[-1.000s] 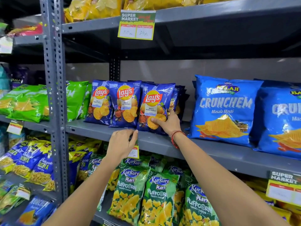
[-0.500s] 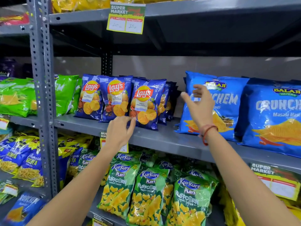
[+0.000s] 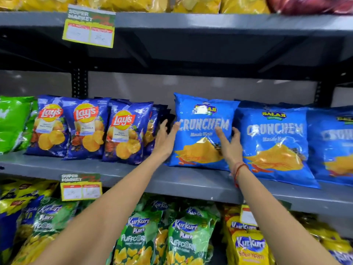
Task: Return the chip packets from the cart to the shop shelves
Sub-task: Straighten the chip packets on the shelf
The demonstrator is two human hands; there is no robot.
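Crunchem packet (image 3: 203, 131) is standing on the middle shelf (image 3: 133, 175), leaning back, just right of the Lay's row (image 3: 89, 129) and touching a second Crunchem bag (image 3: 275, 142) on its right; both hands are bracketing it; the main risk, as I judge it, is the bag sliding forward off the shelf lip, since its lower edge is sitting close to the front and the glossy film is looking slippery; a push from only one side could be tipping it into the Lay's row and toppling those smaller bags, or be shoving the neighbouring Crunchem bag out of line; squeezing hard could be crushing the chips or bursting the air-filled bag; letting go before it is leaning securely back could be letting it flop face down onto the shelf edge; the left hand (image 3: 165, 139) is reaching up from the lower left with the arm extended, palm turned toward the bag's left edge, fingers (image 3: 172, 129) spread and straight, touching or very nearly touching that edge rather than closing on it; the right hand (image 3: 229, 145) is coming up from the lower right, a red thread (image 3: 238, 170) round the wrist, lying over the bag's right front with fingers loosely open and splayed, pressing or steadying, not gripping; whether the thumb is hooking behind the bag's edge I cannot tell; no cart is showing in this view.
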